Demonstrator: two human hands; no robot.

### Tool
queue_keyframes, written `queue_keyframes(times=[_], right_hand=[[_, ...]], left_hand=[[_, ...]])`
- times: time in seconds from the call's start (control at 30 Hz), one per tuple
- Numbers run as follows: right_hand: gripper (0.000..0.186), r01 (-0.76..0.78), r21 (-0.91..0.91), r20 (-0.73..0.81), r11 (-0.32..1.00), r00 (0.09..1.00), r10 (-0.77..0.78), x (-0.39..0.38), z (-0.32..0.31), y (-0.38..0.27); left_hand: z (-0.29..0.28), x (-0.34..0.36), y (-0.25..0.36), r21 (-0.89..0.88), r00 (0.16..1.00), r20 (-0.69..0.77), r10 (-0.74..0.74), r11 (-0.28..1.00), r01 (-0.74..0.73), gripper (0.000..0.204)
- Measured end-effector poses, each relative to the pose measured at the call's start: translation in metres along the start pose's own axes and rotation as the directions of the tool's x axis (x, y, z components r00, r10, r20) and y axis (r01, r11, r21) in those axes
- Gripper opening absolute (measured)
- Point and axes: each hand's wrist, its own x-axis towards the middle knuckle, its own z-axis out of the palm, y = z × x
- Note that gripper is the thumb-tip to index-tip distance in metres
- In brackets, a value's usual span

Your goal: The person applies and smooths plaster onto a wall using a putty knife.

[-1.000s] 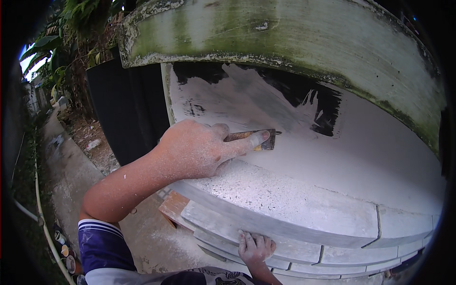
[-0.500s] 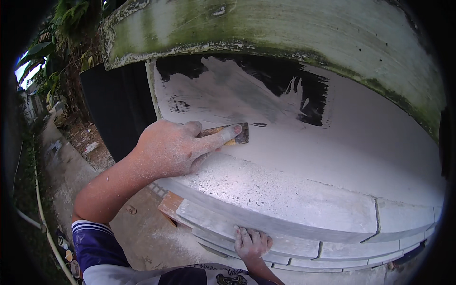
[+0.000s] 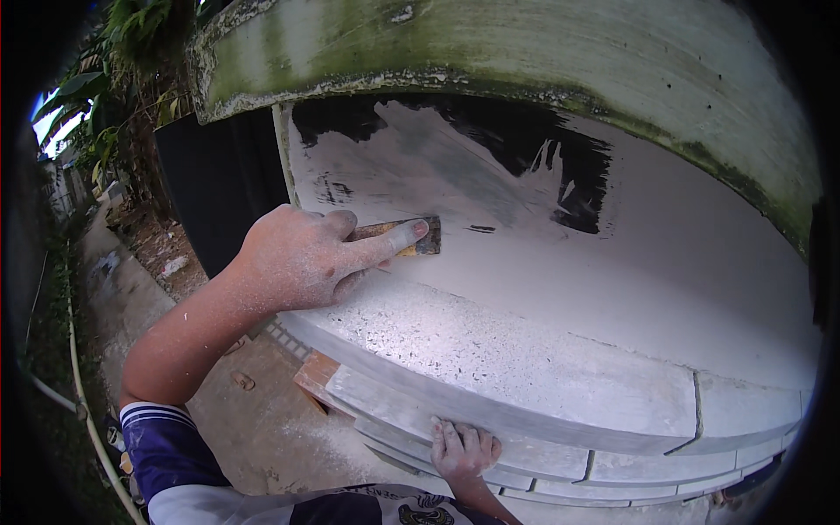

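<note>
My left hand (image 3: 302, 254), dusted with white powder, is closed around a worn scraper (image 3: 426, 236) with a dark blade. Its index finger lies along the tool, pressing it against the white wall (image 3: 665, 271). Black patches (image 3: 582, 188) show through the smeared white coat above the blade. Below the wall runs a pale ledge (image 3: 525, 367), scattered with dark flakes and white dust. My right hand (image 3: 466, 448), also dusty, leans on the stepped blocks (image 3: 542, 455) beneath that ledge, fingers lying over the edge with no tool in them.
A mossy concrete overhang (image 3: 490, 52) curves above the work area. A dark panel (image 3: 219, 184) stands at the wall's left end. Beside the blocks is a reddish brick-like piece (image 3: 317, 376). A concrete path (image 3: 131, 297), a pipe (image 3: 83, 385) and plants (image 3: 131, 35) lie to the left.
My left hand and the scraper have slid a little left and slightly up along the wall. My right hand stays in the same place.
</note>
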Motion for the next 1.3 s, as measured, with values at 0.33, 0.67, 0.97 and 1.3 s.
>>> queue_keyframes(times=[0.33, 0.67, 0.97, 1.3], right_hand=[[0.013, -0.010, 0.004, 0.007, 1.000, 1.000, 0.010, 0.000, -0.001, 0.000], [0.010, 0.006, 0.020, 0.014, 1.000, 1.000, -0.006, 0.003, -0.003, -0.001], [0.013, 0.025, 0.008, 0.024, 1.000, 0.999, -0.025, -0.002, -0.002, -0.001], [0.013, 0.025, 0.036, 0.021, 0.999, 0.999, -0.025, 0.001, -0.002, 0.000]], left_hand=[[-0.012, 0.005, 0.010, -0.003, 0.999, 0.032, -0.009, 1.000, 0.009, 0.076], [-0.011, 0.001, 0.010, -0.002, 0.987, 0.155, 0.029, 1.000, -0.029, 0.071], [-0.017, 0.024, 0.024, -0.009, 0.996, 0.088, 0.026, 1.000, -0.025, 0.080], [-0.002, 0.005, 0.007, -0.019, 0.999, -0.026, -0.033, 0.999, 0.033, 0.072]])
